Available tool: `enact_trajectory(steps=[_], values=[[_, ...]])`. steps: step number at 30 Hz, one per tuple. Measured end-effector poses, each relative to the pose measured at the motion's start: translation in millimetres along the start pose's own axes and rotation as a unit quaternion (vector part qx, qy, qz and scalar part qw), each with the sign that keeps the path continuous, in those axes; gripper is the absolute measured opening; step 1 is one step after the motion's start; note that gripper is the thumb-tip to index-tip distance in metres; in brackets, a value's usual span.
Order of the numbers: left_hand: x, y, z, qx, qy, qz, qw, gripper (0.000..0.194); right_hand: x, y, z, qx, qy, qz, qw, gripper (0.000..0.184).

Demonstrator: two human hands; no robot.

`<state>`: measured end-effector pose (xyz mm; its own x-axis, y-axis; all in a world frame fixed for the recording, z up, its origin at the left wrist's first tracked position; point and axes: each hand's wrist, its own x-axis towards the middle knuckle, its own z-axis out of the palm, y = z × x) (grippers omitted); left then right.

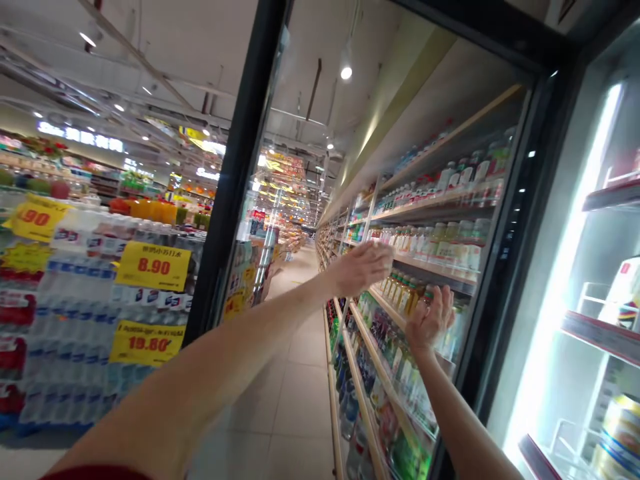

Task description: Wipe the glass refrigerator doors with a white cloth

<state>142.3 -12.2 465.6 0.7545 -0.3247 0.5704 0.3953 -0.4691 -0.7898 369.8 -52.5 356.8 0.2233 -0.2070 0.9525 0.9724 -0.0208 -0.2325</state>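
A glass door (310, 200) in a black frame (227, 173) stands in front of me. My left hand (363, 267) reaches across it, palm side toward the glass and fingers stretched and blurred. A pale, smeared patch (385, 257) shows at its fingertips; it looks like something thin under them, but its kind is unclear. Lower and to the right, my right hand (431, 319) is raised at the glass near the door's right side. Its fingers are apart and slightly bent, with nothing visible in them. Whether the palm touches the glass cannot be seen.
Shelves of bottles (450, 243) and a tiled aisle (300, 400) show in or through the glass. To the right is a lit cooler (565, 267) with cartons and cans. Stacked water bottles (75, 320) with yellow price signs (153, 265) stand on the left.
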Motion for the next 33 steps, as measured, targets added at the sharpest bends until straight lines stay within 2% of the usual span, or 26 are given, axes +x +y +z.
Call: enact_trajectory(steps=[3, 5, 6, 7, 10, 11, 12, 15, 16, 17, 19, 22, 23, 24, 25, 28, 29, 30, 31, 33], values=[[-11, -33, -17.0, 0.034, 0.019, -0.184, 0.982, 0.036, 0, 0, 0, -0.001, -0.004, 0.006, 1.0, 0.048], [-24, -38, -21.9, 0.052, 0.034, -0.236, 0.97, 0.036, 0, 0, -1, 0.002, -0.007, 0.005, 1.0, 0.048], [-31, -34, -22.0, 0.056, 0.034, -0.22, 0.973, 0.036, 0, 0, -1, 0.003, -0.007, 0.005, 1.0, 0.048], [-38, -28, -21.1, 0.056, 0.028, -0.175, 0.983, 0.036, 0, 0, -2, 0.003, -0.008, 0.006, 1.0, 0.048], [-55, -13, -18.9, 0.042, -0.009, 0.002, 0.999, 0.037, 0, -1, -2, 0.007, -0.009, 0.012, 1.0, 0.048], [-58, -15, -19.9, 0.043, -0.015, 0.016, 0.999, 0.037, 0, -2, -3, 0.009, -0.009, 0.014, 1.0, 0.048], [-60, -19, -22.0, 0.049, -0.014, -0.009, 0.999, 0.037, 0, -2, -3, 0.011, -0.008, 0.015, 1.0, 0.048], [-68, -39, -31.0, 0.075, 0.013, -0.194, 0.978, 0.037, 0, -2, -2, 0.011, -0.006, 0.012, 1.0, 0.048], [-73, -42, -33.2, 0.08, 0.017, -0.23, 0.97, 0.036, 0, -2, -2, 0.011, -0.006, 0.013, 1.0, 0.048], [-80, -41, -34.4, 0.081, 0.014, -0.238, 0.968, 0.036, 0, -1, -2, 0.01, -0.005, 0.013, 1.0, 0.048], [-97, -29, -34.7, 0.073, -0.005, -0.178, 0.981, 0.037, 0, -1, -1, 0.009, -0.005, 0.011, 1.0, 0.049], [-123, -7, -34.7, 0.038, -0.053, -0.005, 0.998, 0.039, 0, -1, -1, 0.008, 0.0, 0.007, 1.0, 0.049], [-128, -5, -35.8, 0.029, -0.063, 0.024, 0.997, 0.04, 0, -1, 0, 0.009, 0.001, 0.008, 1.0, 0.049], [-132, -6, -37.5, 0.028, -0.066, 0.019, 0.997, 0.04, -1, -1, 0, 0.009, 0.003, 0.01, 1.0, 0.049], [-134, -9, -39.6, 0.034, -0.059, -0.02, 0.997, 0.04, -1, -1, 0, 0.01, 0.004, 0.012, 1.0, 0.049], [-138, -20, -45.1, 0.075, -0.008, -0.209, 0.975, 0.038, -1, -2, 0, 0.012, 0.004, 0.016, 1.0, 0.049], [-141, -19, -45.5, 0.08, 0.0, -0.239, 0.968, 0.038, -1, -2, 0, 0.013, 0.004, 0.018, 1.0, 0.049], [-145, -14, -45.2, 0.078, -0.002, -0.239, 0.968, 0.037, 0, -2, 0, 0.014, 0.002, 0.02, 1.0, 0.049], [-151, -6, -44.2, 0.068, -0.015, -0.211, 0.975, 0.038, 0, -3, -1, 0.014, 0.0, 0.02, 1.0, 0.049], [-164, 15, -41.2, 0.035, -0.055, -0.096, 0.993, 0.038, 0, -4, -1, 0.016, -0.005, 0.021, 1.0, 0.049]])
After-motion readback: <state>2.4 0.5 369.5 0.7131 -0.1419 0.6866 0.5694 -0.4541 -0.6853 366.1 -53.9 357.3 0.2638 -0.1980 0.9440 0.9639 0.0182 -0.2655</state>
